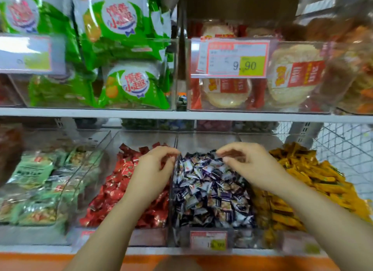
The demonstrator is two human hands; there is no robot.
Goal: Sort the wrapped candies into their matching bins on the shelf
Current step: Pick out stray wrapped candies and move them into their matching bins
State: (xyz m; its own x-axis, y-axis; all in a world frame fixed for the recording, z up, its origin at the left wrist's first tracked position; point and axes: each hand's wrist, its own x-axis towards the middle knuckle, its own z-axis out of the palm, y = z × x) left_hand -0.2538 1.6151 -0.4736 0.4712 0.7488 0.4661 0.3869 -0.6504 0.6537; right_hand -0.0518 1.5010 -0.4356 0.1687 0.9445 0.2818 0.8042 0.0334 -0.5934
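- Shelf board [181, 114] runs across the middle, with clear bins above and below.
- Top left: green snack bags [121, 24], each with a round white badge bearing pink Chinese characters and a blue bow. A blurred tag [26, 54] covers part of them; its text is unreadable.
- Top right: round rice cracker packs [294, 79] with a red-and-white label and an orange logo; the small print is too blurred to read.
- Lower row, left to right: pale green packs [32, 171], red candies [113, 190], purple-and-white candies [210, 192], yellow-orange wrapped sticks [302, 176]. Each kind sits in its own clear bin, and the wrapper print is not legible.
- Middle bin [242, 238] holds the purple-and-white pile, heaped nearly to the rim.
- Wire mesh [343, 145] stands far right, behind the yellow bin.
- Right hand [250, 163] is over the back of the purple-and-white pile, fingers curled, thumb close to the forefinger. Can't tell if a wrapper is pinched.
- Left hand [155, 167] is over the wall between the red and purple bins, fingers curled down at the wall's top edge. Can't tell if it grips anything. It hides part of the red pile.
- Price tag [234, 58] on the cracker bin has a red border and reads "9.90" on a yellow-green patch.
- Lower price tag [209, 240] is on the middle bin's front; its digits are blurred.
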